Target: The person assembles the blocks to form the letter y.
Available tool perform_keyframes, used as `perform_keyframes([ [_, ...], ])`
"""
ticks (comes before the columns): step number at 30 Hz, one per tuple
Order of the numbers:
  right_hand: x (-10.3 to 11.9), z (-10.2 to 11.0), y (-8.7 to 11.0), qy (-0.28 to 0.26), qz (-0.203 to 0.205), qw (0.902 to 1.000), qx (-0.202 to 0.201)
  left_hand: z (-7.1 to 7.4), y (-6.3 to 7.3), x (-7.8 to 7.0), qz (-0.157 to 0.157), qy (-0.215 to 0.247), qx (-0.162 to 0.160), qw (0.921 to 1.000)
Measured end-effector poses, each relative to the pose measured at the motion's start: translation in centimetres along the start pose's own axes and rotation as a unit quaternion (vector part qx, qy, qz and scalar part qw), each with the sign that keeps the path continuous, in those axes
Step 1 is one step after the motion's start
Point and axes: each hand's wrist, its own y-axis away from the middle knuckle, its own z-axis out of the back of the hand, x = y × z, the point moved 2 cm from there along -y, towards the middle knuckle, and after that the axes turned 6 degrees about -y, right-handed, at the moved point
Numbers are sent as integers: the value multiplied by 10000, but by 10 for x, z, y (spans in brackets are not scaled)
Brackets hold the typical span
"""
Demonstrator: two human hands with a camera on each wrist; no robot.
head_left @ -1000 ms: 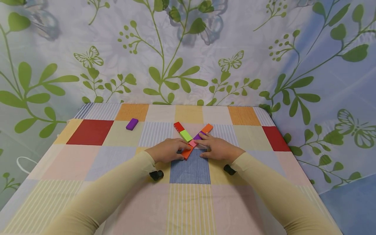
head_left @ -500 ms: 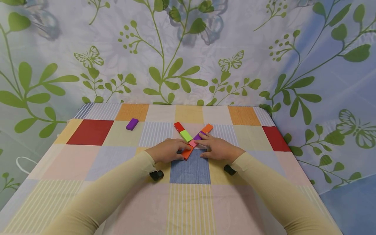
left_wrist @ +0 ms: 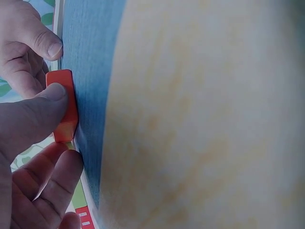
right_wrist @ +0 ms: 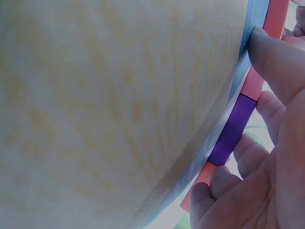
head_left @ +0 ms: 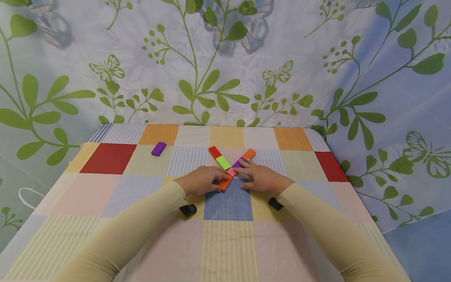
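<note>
Flat coloured blocks form a Y-like figure in the middle of the table in the head view. Its long diagonal runs from a near orange-red block (head_left: pixel 224 185) through a pink block (head_left: pixel 231 172) and a purple block (head_left: pixel 238 163) to an orange block (head_left: pixel 249 153). A lime-green block (head_left: pixel 222 162) and a red block (head_left: pixel 214 152) make the other arm. My left hand (head_left: pixel 201 180) pinches the near orange-red block (left_wrist: pixel 69 107) between thumb and fingers. My right hand (head_left: pixel 262 178) rests its fingers along the purple block (right_wrist: pixel 233 129), its thumb extended beside the diagonal.
A loose purple block (head_left: pixel 159 149) lies at the back left of the patchwork tablecloth (head_left: pixel 225 250). A leaf-patterned curtain (head_left: pixel 225 78) hangs behind the table. A white cable (head_left: pixel 26 197) loops beyond the left edge. Black straps hang beneath both wrists.
</note>
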Motion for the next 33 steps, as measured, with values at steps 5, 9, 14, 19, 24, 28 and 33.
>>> perform_keyframes([
  [5,0,0,0,19,-22,10000,3,0,0,0,18,-7,16,10000],
  [9,-1,0,0,25,-35,10000,5,1,0,-1,2,-18,9,10000],
  [14,-2,-1,-1,6,-24,10000,-3,1,0,0,-26,4,-1,10000],
  [19,-1,-1,0,3,-59,10000,9,2,0,-1,-8,-5,-4,10000],
  [24,-1,-1,-1,23,-101,9999,33,3,1,-1,16,82,-2,10000],
  [28,0,-1,0,10,-98,9999,28,6,5,1,98,167,-52,9998],
  [33,1,-1,0,7,-150,9999,27,17,12,11,437,448,-255,9977],
])
